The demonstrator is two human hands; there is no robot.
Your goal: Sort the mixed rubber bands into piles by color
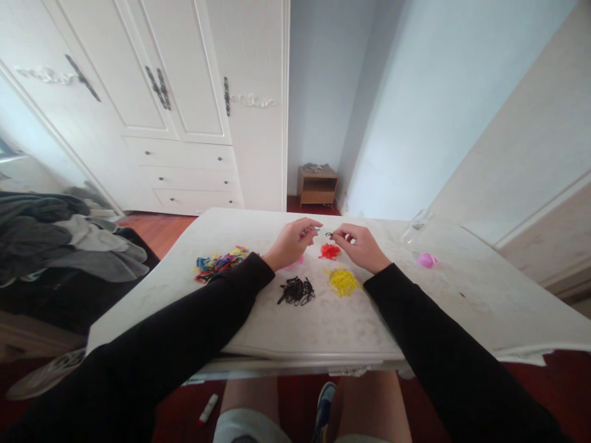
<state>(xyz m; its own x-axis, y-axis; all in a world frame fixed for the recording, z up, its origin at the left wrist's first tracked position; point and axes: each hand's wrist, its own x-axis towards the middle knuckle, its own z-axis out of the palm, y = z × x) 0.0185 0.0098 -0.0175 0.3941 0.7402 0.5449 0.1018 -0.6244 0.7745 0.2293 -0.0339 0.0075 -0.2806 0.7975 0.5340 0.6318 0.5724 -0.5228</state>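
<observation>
Black sleeves [194, 320] slant in from the frame's lower corners. At centre, the left hand [292, 242] pinches what looks like a blue band [317, 229]; the right hand [360, 245] pinches a black band [329, 234]. A loosened pinch could drop either into the red pile [329, 251] just below.

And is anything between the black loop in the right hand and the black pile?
Nothing visible blocks it: a straight path from the black loop in the right hand to the black pile runs between the red pile and the pink pile, closely skirting the red.
</observation>
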